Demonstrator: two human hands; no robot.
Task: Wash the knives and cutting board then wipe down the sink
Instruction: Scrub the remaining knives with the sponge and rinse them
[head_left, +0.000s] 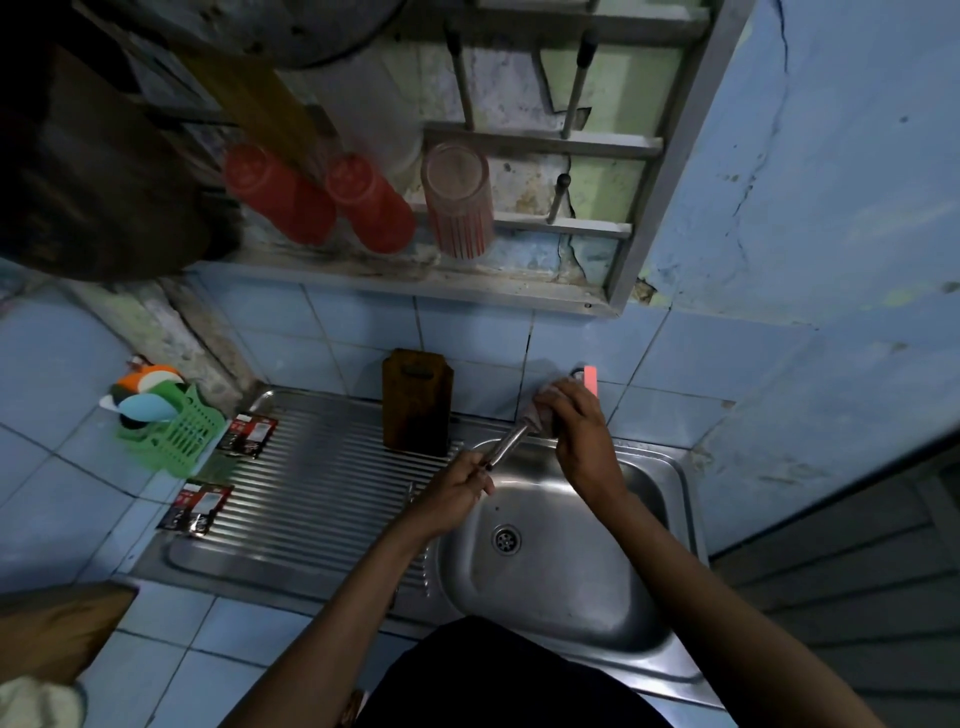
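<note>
Your left hand (457, 488) gripped the knife (511, 441) by its handle over the steel sink (670, 499), blade angled up toward the back wall. Your right hand (576, 415) was curled round a grey cloth (537, 413) wrapped on the blade's far end. The wooden cutting board (415, 400) stood upright on the ribbed drainboard (311, 478), against the tiles.

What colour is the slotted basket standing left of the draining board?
Green: the basket shows clearly in the head view, holding what look like pale blue, white and orange utensils.
</note>
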